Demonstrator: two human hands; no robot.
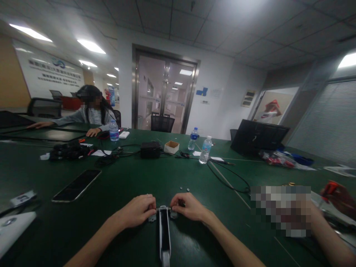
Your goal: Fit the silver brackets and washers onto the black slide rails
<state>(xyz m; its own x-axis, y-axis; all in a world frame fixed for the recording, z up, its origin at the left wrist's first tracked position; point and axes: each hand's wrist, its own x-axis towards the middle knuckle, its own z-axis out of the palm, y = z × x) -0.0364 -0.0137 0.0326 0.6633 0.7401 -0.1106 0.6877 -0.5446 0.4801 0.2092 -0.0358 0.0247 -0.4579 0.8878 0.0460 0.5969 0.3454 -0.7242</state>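
Observation:
A long, narrow white frame (pixel 160 237) with a dark middle lies on the green table in front of me, pointing away. My left hand (pixel 140 210) is closed at the left side of its far end, thumb and fingers pinched together. A small grey metal piece (pixel 152 218) shows just under those fingertips. On the opposite side, my right hand (pixel 191 206) is closed too, its fingers curled by another small grey piece (pixel 174 214). What exactly the fingertips pinch is hidden. Beyond my right hand lie two small nut-like rings (pixel 188 190).
A phone (pixel 77 186) lies left; a white device (pixel 16 230) is at the near left. Bottles (pixel 205 150), a small open box (pixel 171 147), a black box (pixel 150 150) and cables stand farther back. At right, a co-worker's hand (pixel 340 198) holds a red tool. Another person (pixel 94 111) sits across.

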